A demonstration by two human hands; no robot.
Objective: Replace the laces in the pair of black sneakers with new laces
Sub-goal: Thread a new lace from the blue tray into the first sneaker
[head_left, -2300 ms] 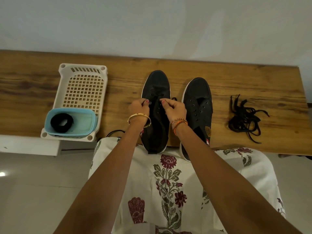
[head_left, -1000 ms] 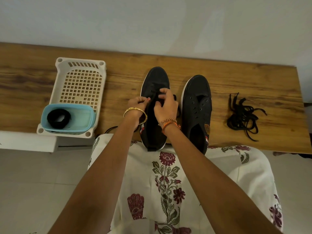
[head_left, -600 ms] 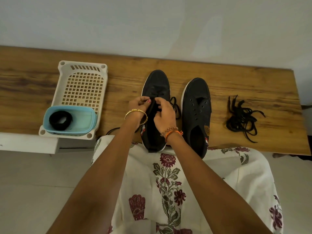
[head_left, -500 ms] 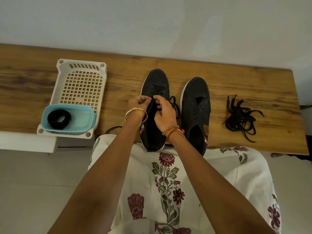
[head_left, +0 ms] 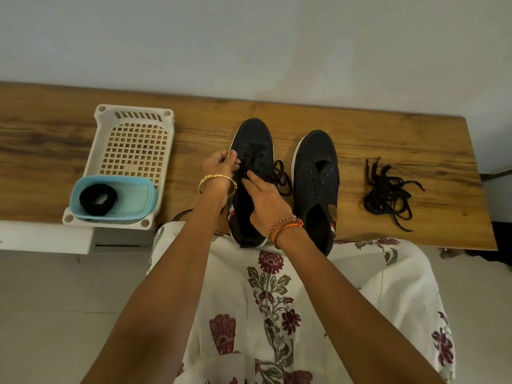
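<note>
Two black sneakers stand side by side, toes away from me, on the wooden bench (head_left: 415, 139). My left hand (head_left: 219, 164) pinches a black lace at the left eyelets of the left sneaker (head_left: 253, 142). My right hand (head_left: 267, 200) lies flat on that shoe's tongue, fingers apart, forefinger pointing at the eyelets. A loose loop of the black lace (head_left: 281, 176) trails between the shoes. The right sneaker (head_left: 317, 173) has bare eyelets and no lace.
A tangled heap of black laces (head_left: 388, 192) lies to the right of the shoes. At the left stands a white plastic basket (head_left: 133, 139) holding a light blue tub (head_left: 138, 200) with a coiled black lace (head_left: 98, 198). My lap in floral cloth meets the bench's near edge.
My right hand has let go of the lace and slid back toward me, flattening on the tongue. The left hand stays pinched at the eyelets.
</note>
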